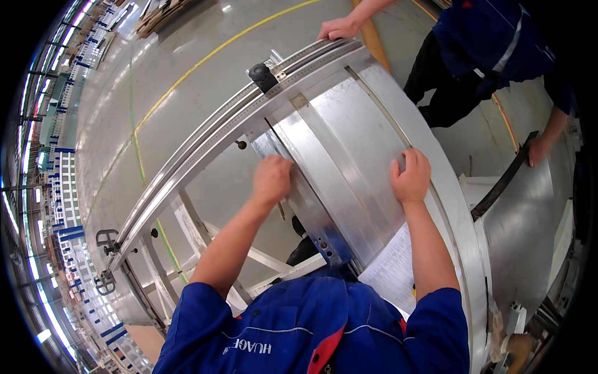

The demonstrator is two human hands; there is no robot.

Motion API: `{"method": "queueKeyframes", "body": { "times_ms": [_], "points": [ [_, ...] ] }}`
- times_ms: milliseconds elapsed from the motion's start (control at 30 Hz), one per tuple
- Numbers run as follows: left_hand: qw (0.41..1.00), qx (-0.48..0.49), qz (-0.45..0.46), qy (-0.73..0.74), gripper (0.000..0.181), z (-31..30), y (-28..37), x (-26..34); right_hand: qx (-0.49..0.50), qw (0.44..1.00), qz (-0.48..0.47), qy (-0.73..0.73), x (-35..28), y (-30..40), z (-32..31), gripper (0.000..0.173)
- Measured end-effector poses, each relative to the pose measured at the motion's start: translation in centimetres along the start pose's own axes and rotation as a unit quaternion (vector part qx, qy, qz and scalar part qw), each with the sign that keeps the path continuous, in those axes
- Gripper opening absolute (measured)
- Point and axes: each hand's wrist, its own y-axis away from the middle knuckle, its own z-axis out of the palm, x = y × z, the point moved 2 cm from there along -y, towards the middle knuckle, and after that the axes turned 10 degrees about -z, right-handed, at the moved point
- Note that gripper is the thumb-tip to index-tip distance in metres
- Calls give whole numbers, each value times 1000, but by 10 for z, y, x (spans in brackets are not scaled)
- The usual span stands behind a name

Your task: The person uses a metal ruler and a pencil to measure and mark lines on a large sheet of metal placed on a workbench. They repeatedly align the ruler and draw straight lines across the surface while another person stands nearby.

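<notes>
My left hand [272, 181] has its fingers curled at the left edge of a metal sliding table [327, 159], which appears to belong to a panel saw. Beyond it, a long aluminium fence [205, 154] with a scale crosses the table's far side. On the right, my right hand [411, 175] rests on the metal surface beside a long slot [378, 105]. Something small and dark shows between its thumb and fingers, too hidden to name. A sheet of paper [387, 269] bearing writing lies partly under my right forearm.
A stop with a black knob [261, 77] sits on the fence. White frame bars [191, 219] stand below left. At upper right, a co-worker [495, 46] has one hand [338, 29] on the fence's end, the other [537, 150] by a dark strip [504, 180] edging another metal surface.
</notes>
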Motion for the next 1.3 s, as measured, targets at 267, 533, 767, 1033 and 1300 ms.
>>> {"method": "queueKeyframes", "body": {
  "times_ms": [267, 533, 767, 1033, 1300],
  "points": [
    [999, -40, 13, 5, 10, -1, 37, 35, 6, 1000, -2, 5, 0, 2, 0, 28],
    [999, 43, -31, 4, 7, 7, 2, 3, 10, 1000, -12, 1, -4, 0, 2, 29],
    [998, -43, 17, 40, 10, -1, 62, 70, 16, 1000, -9, 8, 2, 3, 2, 28],
    [998, -54, -34, 20, 15, -1, 28, 44, 14, 1000, -11, 2, -3, 0, 1, 28],
    [978, -164, 45, 118, 19, -16, 138, 95, -4, 1000, 1, 2, 0, 1, 1, 28]
  ]
}}
